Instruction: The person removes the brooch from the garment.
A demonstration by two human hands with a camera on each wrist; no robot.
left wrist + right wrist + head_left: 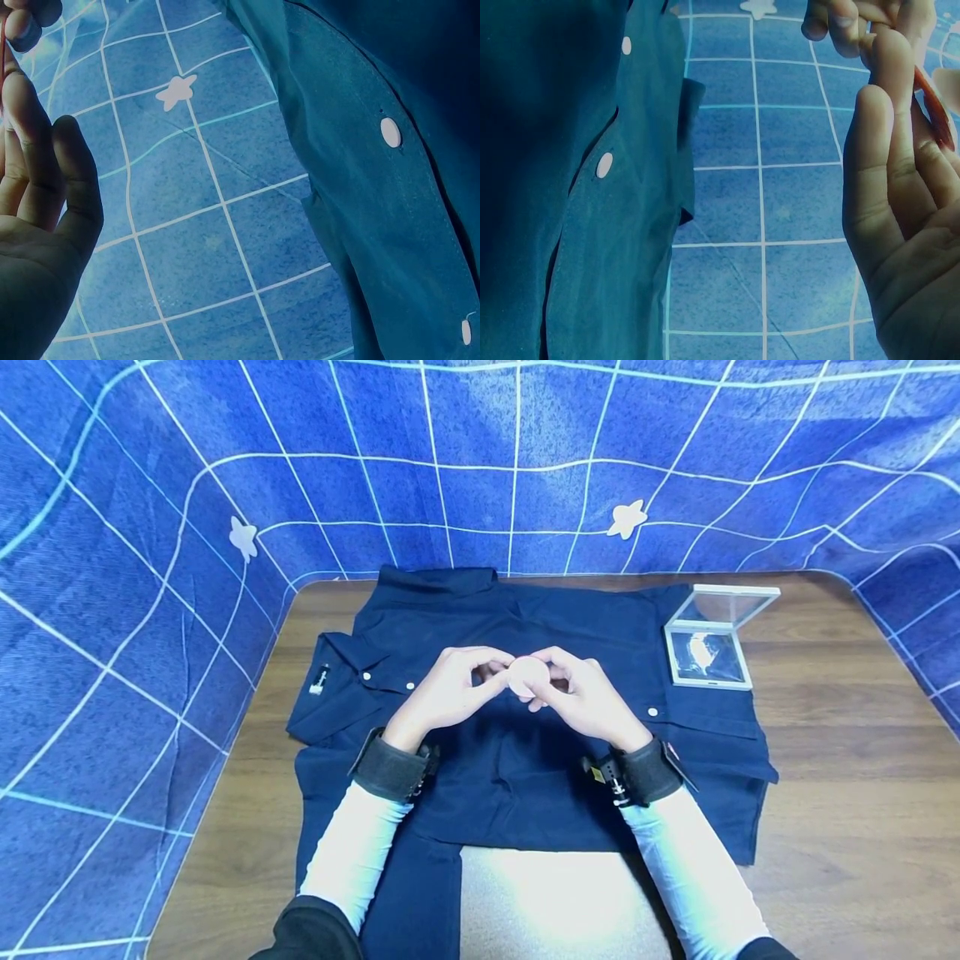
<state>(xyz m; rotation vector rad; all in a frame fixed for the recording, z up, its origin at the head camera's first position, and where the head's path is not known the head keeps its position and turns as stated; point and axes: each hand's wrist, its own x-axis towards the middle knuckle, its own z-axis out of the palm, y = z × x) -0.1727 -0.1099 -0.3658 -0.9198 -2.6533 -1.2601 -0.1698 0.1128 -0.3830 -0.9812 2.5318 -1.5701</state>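
In the head view a small round pale disc with a reddish edge [528,677] is held up between both hands, above a dark navy shirt [495,785]. My left hand [461,689] pinches its left side between thumb and fingers. From the other side my right hand [588,693] grips it, thumb across its pale face and fingers behind. The right wrist view shows the disc's thin orange-red edge [936,112] beside the right fingers. Only part of the left hand [41,172] appears in the left wrist view, where a thin red line marks the disc at the frame's edge.
The shirt, with white buttons [652,712], is spread across a wooden table [847,735]. A white square case [708,683] stands with its lid raised on the shirt's right side. Blue grid-patterned cloth [465,435] hangs around the table's back and sides. A pale surface [555,902] shows at the front.
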